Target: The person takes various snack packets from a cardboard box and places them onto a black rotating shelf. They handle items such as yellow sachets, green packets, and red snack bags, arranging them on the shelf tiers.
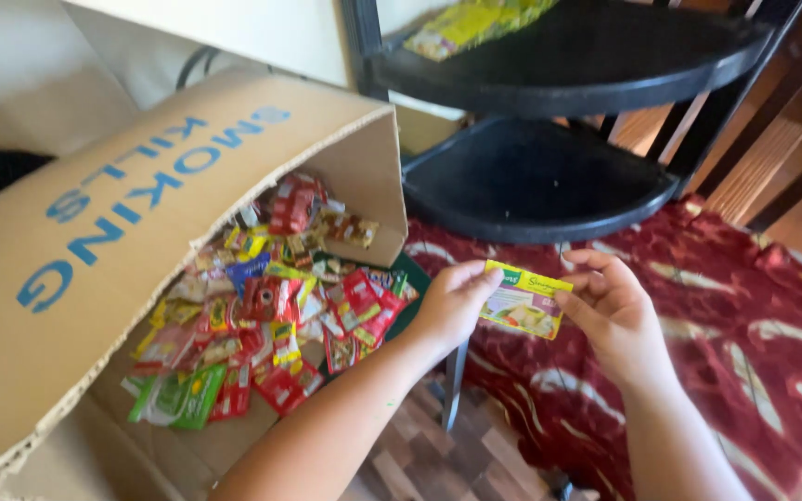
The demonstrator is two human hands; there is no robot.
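A small yellow and green sachet (523, 300) is held flat between my two hands, in front of a black corner shelf. My left hand (450, 303) pinches its left edge with thumb and fingers. My right hand (613, 307) grips its right edge. To the left, a large cardboard box (95, 250) lies tipped on its side with blue lettering on top. A heap of small red, yellow and green sachets (266, 311) spills from its open mouth.
The black corner shelf has a lower tier (536, 181) and an upper tier (596, 56); yellow packets (471, 23) lie on the upper one. A red patterned cloth (735, 334) covers the floor on the right. Wooden flooring (429, 455) shows between my arms.
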